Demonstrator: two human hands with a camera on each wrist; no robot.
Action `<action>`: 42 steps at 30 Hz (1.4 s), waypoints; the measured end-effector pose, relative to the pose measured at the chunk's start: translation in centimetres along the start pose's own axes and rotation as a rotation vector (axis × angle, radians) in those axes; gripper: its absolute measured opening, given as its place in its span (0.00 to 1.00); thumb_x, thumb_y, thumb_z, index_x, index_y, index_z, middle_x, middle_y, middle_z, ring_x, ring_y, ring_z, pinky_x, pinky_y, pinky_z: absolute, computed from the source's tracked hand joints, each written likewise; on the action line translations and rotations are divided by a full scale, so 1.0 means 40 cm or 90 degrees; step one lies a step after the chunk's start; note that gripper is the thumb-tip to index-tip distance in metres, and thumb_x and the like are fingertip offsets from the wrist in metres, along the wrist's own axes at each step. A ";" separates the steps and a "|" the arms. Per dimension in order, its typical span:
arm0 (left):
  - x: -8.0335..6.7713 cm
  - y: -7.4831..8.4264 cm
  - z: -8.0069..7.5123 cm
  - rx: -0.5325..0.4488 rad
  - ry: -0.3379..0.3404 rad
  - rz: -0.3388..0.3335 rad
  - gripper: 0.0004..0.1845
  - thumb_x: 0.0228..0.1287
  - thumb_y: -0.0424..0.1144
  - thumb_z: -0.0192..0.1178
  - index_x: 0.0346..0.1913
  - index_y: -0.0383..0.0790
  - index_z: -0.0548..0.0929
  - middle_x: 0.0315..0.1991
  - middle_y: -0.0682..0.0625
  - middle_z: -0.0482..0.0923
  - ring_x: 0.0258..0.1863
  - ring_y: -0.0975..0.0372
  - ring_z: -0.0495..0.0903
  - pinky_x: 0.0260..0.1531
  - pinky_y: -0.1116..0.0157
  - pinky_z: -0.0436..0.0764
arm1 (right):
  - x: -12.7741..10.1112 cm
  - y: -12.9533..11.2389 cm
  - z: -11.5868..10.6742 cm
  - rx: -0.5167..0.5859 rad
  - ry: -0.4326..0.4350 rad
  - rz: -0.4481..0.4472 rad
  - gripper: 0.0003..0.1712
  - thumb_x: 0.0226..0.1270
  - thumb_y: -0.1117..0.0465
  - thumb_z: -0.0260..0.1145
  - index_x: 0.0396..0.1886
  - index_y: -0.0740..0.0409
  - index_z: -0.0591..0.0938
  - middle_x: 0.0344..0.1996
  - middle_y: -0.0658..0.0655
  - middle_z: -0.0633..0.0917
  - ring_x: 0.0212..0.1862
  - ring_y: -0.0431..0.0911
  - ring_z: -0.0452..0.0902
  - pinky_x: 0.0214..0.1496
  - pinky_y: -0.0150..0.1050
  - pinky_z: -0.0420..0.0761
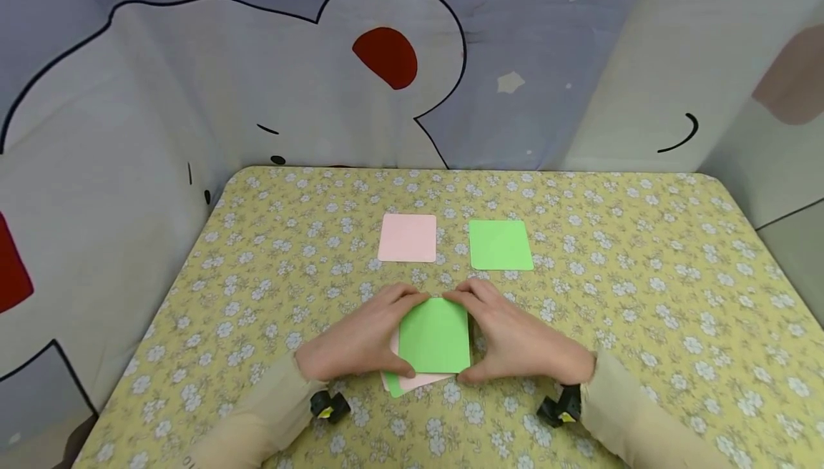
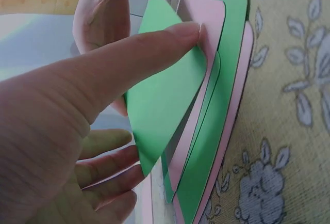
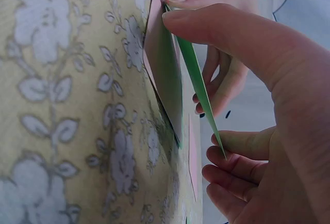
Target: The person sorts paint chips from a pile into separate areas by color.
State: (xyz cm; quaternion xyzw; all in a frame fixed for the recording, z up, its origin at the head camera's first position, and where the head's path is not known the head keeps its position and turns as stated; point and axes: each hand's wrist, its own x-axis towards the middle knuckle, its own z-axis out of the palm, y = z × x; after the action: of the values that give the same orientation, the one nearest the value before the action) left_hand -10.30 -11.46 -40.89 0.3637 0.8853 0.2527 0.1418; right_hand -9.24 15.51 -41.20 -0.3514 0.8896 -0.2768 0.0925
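Between my two hands a green square card [image 1: 434,335] is tilted above a loose pile of cards. My left hand [image 1: 367,333] holds its left side, with the thumb at the near corner and fingers at the far corner. My right hand [image 1: 511,337] grips the right side in the same way. In the left wrist view, pink and green cards of the pile [image 2: 224,121] are fanned unevenly on the cloth below the held card. The right wrist view shows a gap between the green card [image 3: 198,79] and the top pink card [image 3: 165,64] of the pile.
Farther back on the flowered yellow tablecloth [image 1: 644,297] lie a single pink card [image 1: 408,238] and, to its right, a single green card [image 1: 501,245]. A printed curtain [image 1: 528,61] stands behind the table's far edge and along its sides.
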 end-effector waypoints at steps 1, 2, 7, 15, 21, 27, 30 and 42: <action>0.001 -0.001 0.000 0.003 0.003 -0.002 0.61 0.40 0.51 0.85 0.77 0.36 0.63 0.68 0.49 0.65 0.62 0.61 0.70 0.62 0.63 0.74 | 0.001 0.001 -0.001 -0.001 0.005 0.000 0.65 0.38 0.40 0.87 0.75 0.59 0.68 0.61 0.48 0.68 0.58 0.38 0.67 0.59 0.40 0.78; 0.001 -0.001 -0.001 0.004 0.005 -0.003 0.62 0.40 0.52 0.85 0.78 0.36 0.63 0.69 0.49 0.65 0.62 0.61 0.70 0.63 0.63 0.74 | 0.002 0.002 -0.003 -0.001 0.008 0.001 0.65 0.38 0.40 0.87 0.75 0.59 0.68 0.61 0.48 0.67 0.58 0.39 0.67 0.59 0.40 0.78; 0.002 -0.006 0.001 0.016 0.009 -0.010 0.64 0.40 0.54 0.85 0.79 0.36 0.60 0.72 0.46 0.61 0.66 0.58 0.67 0.65 0.60 0.72 | 0.001 0.005 -0.010 0.000 0.020 0.013 0.66 0.37 0.40 0.87 0.76 0.59 0.67 0.63 0.49 0.67 0.58 0.40 0.67 0.60 0.41 0.78; 0.006 -0.010 0.004 0.009 0.028 0.001 0.63 0.44 0.52 0.83 0.80 0.36 0.58 0.74 0.47 0.60 0.70 0.58 0.64 0.68 0.61 0.68 | -0.008 0.015 -0.019 0.000 0.034 0.023 0.67 0.37 0.40 0.87 0.77 0.58 0.66 0.66 0.50 0.66 0.62 0.42 0.66 0.61 0.44 0.77; 0.013 -0.007 0.005 0.018 0.038 0.001 0.61 0.46 0.53 0.82 0.79 0.36 0.59 0.75 0.47 0.60 0.71 0.58 0.62 0.70 0.60 0.65 | -0.014 0.023 -0.023 -0.011 0.033 0.040 0.67 0.39 0.41 0.87 0.77 0.59 0.64 0.68 0.52 0.65 0.65 0.45 0.66 0.64 0.46 0.76; 0.030 -0.004 0.005 0.037 0.038 -0.002 0.61 0.47 0.57 0.80 0.79 0.35 0.58 0.76 0.45 0.59 0.73 0.56 0.60 0.71 0.59 0.62 | -0.019 0.031 -0.032 -0.025 0.035 0.055 0.68 0.41 0.39 0.86 0.78 0.62 0.64 0.70 0.54 0.66 0.68 0.48 0.65 0.67 0.48 0.72; 0.040 -0.003 0.005 0.038 0.038 -0.001 0.61 0.48 0.57 0.80 0.79 0.34 0.58 0.76 0.44 0.59 0.74 0.55 0.60 0.71 0.58 0.62 | -0.022 0.037 -0.036 -0.032 0.036 0.062 0.67 0.42 0.38 0.85 0.78 0.63 0.63 0.70 0.56 0.66 0.69 0.49 0.65 0.67 0.48 0.73; 0.079 -0.006 0.008 0.017 0.047 0.024 0.60 0.50 0.56 0.79 0.79 0.33 0.58 0.77 0.43 0.57 0.74 0.56 0.60 0.70 0.59 0.65 | -0.031 0.062 -0.045 -0.041 0.053 0.087 0.66 0.43 0.38 0.85 0.77 0.62 0.64 0.70 0.57 0.67 0.68 0.52 0.65 0.65 0.51 0.75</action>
State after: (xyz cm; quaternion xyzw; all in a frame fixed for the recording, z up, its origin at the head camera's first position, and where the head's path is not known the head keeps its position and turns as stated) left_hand -12.49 -9.25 -41.48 0.3725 0.8864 0.2563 0.0993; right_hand -10.40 18.59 -41.12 -0.2807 0.9231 -0.2552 0.0631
